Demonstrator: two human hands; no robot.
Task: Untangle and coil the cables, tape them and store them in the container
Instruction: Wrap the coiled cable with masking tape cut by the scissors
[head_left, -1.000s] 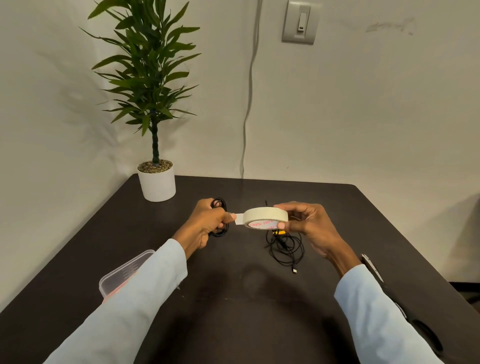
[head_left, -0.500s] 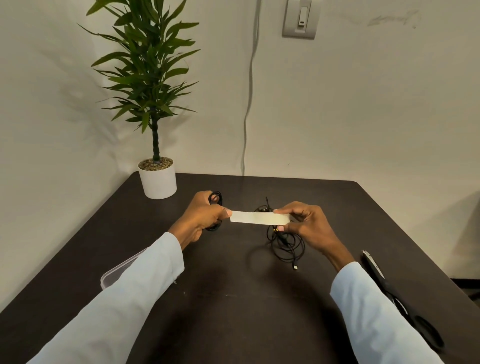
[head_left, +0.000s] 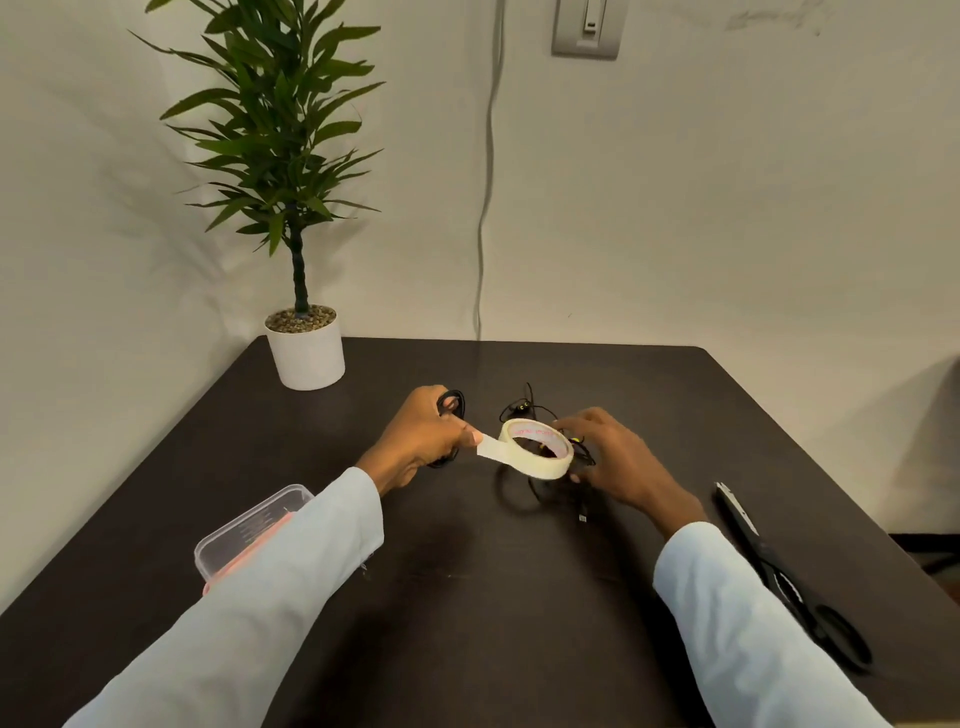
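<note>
At about eight o'clock on the dark table (head_left: 467, 623) sits the clear container (head_left: 244, 535), partly hidden by the left sleeve and well apart from the work. The left hand (head_left: 421, 441) is curled around a coiled black cable (head_left: 451, 410), whose loops show above the knuckles and again below them, while its thumb pins the free tape end (head_left: 488, 448) against the bundle. Just to its three o'clock hangs the tape roll (head_left: 537, 448), tilted, with only a short strip drawn out. The right hand (head_left: 618, 462) holds the roll's far side with bent fingers — how firmly, I cannot tell through the blur. Beneath the roll lies a loose tangle of cables (head_left: 540, 478), not yet coiled. Scissors (head_left: 779, 566) lie at four o'clock, near the table's right edge.

The likely trouble: the short strip could fold onto itself or catch the tangle below — the roll hangs close above it. A slackened left grip would let the coil spring open.
</note>
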